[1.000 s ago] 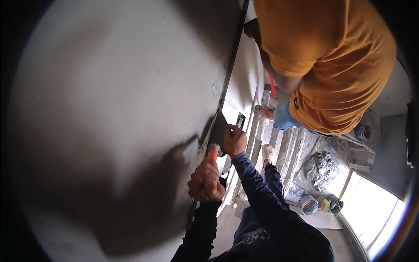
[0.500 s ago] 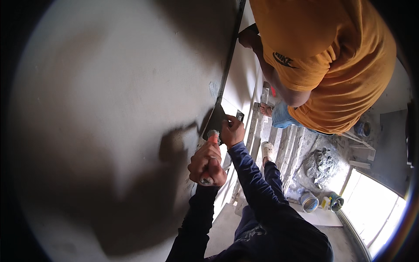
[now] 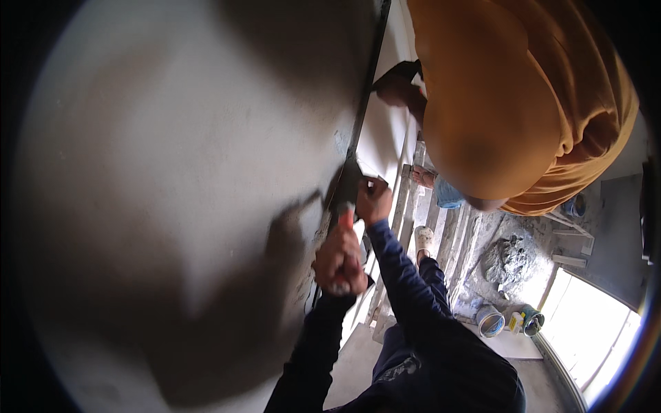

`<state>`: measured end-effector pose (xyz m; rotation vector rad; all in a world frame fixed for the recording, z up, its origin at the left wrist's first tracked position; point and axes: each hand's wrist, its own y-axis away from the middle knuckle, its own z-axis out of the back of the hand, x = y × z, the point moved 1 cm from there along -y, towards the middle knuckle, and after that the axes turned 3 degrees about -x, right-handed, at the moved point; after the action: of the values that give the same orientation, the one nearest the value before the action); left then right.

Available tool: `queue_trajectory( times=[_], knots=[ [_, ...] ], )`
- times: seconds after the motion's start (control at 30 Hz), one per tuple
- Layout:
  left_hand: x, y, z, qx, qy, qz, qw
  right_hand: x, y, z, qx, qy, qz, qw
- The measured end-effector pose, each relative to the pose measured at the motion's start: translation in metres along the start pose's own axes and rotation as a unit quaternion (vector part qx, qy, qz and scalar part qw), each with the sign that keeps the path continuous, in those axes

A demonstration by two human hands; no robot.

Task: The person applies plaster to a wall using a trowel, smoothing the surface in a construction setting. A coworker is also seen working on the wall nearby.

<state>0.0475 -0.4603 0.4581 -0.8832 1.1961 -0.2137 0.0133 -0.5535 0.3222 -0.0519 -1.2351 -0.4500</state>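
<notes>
My left hand [image 3: 339, 261] is wrapped round the red handle of a trowel [image 3: 346, 215]. Its dark flat blade lies along the edge of a pale plastered wall [image 3: 172, 151], beside a narrow dark gap. Just beyond and to the right, my right hand [image 3: 375, 201] has its fingers curled together close to the blade; a small dark thing shows at the fingertips, too blurred to name. Farther up the same edge, a co-worker's hand [image 3: 399, 91] holds a dark flat tool [image 3: 403, 71] against the white surface.
A co-worker in an orange shirt [image 3: 592, 158] leans in at the upper right. Wooden planks [image 3: 447, 237] lie below my arms, with a foot in a pale shoe [image 3: 424, 239] on them. On the floor are a heap of grey mortar [image 3: 509, 260] and two buckets [image 3: 489, 321].
Both my hands and the trowel have shifted slightly right. The co-worker has bent lower, the head now covering more of the shirt, and the dark flat tool shows more.
</notes>
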Motion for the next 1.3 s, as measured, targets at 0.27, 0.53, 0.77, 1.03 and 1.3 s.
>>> queue_trajectory(
  times=[0.27, 0.53, 0.77, 1.03, 1.3],
  knots=[
    [-0.01, -0.021, -0.002, -0.003, 0.093, -0.03, 0.995, 0.005, 0.017, 0.009, 0.045, -0.044, -0.058, 0.996],
    [-0.006, -0.024, -0.002, 0.054, 0.067, -0.005, 0.996, 0.002, 0.009, 0.011, 0.029, -0.042, -0.023, 0.998],
    [-0.003, -0.001, 0.01, 0.054, 0.095, -0.065, 0.992, 0.004, 0.018, 0.005, 0.017, -0.033, -0.004, 0.999],
    [-0.009, -0.021, -0.018, -0.029, 0.073, 0.027, 0.997, 0.0, -0.007, 0.0, 0.035, -0.028, -0.026, 0.999],
    [0.001, -0.015, -0.012, -0.035, 0.105, -0.018, 0.994, 0.013, -0.002, 0.007, 0.043, -0.02, -0.015, 0.999]
  ],
)
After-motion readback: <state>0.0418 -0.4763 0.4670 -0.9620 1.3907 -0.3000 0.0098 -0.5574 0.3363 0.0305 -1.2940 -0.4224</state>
